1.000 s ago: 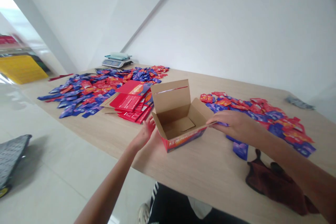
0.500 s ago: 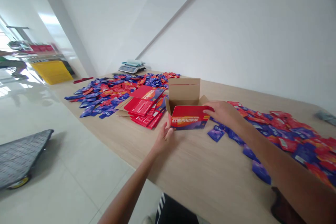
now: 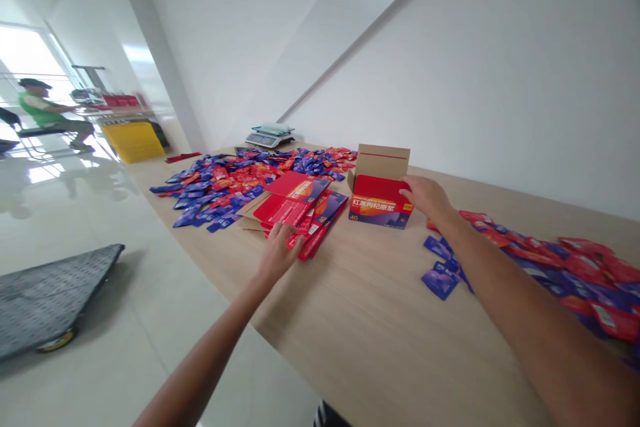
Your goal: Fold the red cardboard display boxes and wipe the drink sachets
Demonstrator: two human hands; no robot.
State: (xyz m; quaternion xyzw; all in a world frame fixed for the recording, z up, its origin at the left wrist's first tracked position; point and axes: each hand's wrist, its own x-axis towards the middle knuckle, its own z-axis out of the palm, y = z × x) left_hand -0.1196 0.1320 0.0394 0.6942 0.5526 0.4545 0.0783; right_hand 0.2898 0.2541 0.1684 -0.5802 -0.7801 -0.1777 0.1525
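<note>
A red and purple printed carton [image 3: 380, 203] stands upright on the table, its brown inner lid flap raised at the back. My right hand [image 3: 427, 200] pinches the carton's right front edge between thumb and fingers. At the near edge of a stack of flat folded cartons [image 3: 293, 197], my left hand [image 3: 277, 257] has its fingers apart and seems to touch the top one. Several purple sachets [image 3: 440, 280] lie on the table below my right forearm, beside a long spread of red and purple sachets [image 3: 555, 260].
Behind the flat cartons lies a large heap of sachets [image 3: 215, 183], with a scale [image 3: 270, 137] beyond it. The wooden table [image 3: 360, 320] meets a white wall. On the floor at left is a grey platform trolley [image 3: 60, 293]. A person [image 3: 45, 110] sits far left.
My left hand has left the open carton and moved left to the flat stack. The carton now stands farther back, with my right hand still at its edge. The view has shifted left.
</note>
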